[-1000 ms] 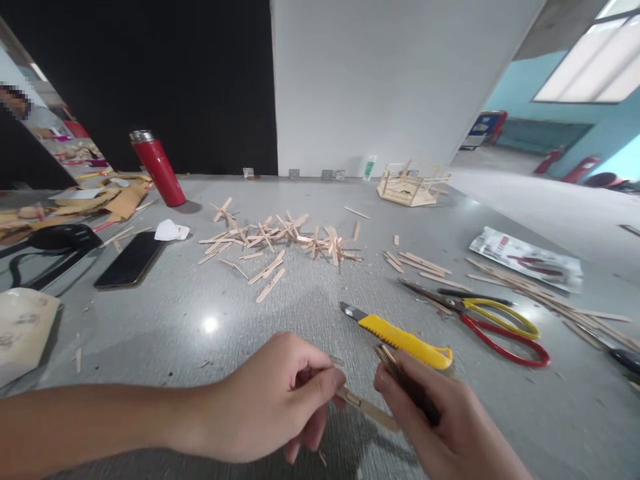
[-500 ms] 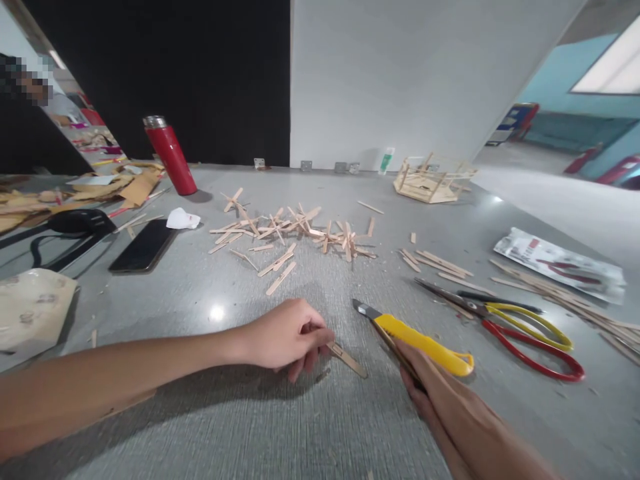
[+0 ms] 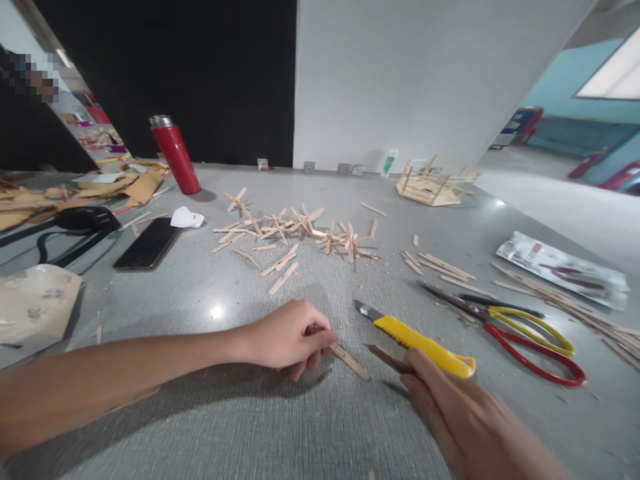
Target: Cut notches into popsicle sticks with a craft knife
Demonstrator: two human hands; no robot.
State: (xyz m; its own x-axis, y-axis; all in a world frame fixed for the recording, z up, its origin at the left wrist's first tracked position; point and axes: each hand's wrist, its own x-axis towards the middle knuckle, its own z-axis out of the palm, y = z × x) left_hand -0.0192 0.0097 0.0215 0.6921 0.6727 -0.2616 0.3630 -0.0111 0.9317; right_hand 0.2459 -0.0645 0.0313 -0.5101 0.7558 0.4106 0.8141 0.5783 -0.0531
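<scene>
My left hand (image 3: 300, 340) pinches a wooden craft stick (image 3: 353, 363) between thumb and fingers. The stick slants down to the right, low over the grey table, and a small rectangular cut shows near the fingertips. In my right hand (image 3: 440, 400) is a narrow brownish tool with a thin tip (image 3: 385, 359); its kind is not clear. That tip points at the stick but stays apart from it. Just beyond my right hand lies a yellow utility knife (image 3: 420, 343), its blade end toward the upper left.
Scissors with red and yellow handles (image 3: 530, 343) lie at the right, by loose sticks (image 3: 445, 265). Joined craft sticks (image 3: 300, 227) spread across the middle. A stick frame (image 3: 433, 187), a red bottle (image 3: 175, 157) and a phone (image 3: 147, 245) stand or lie farther off.
My right hand has drawn slightly back and lower from the utility knife, with the narrow tool now showing more clearly. My left hand still holds the craft stick in nearly the same place.
</scene>
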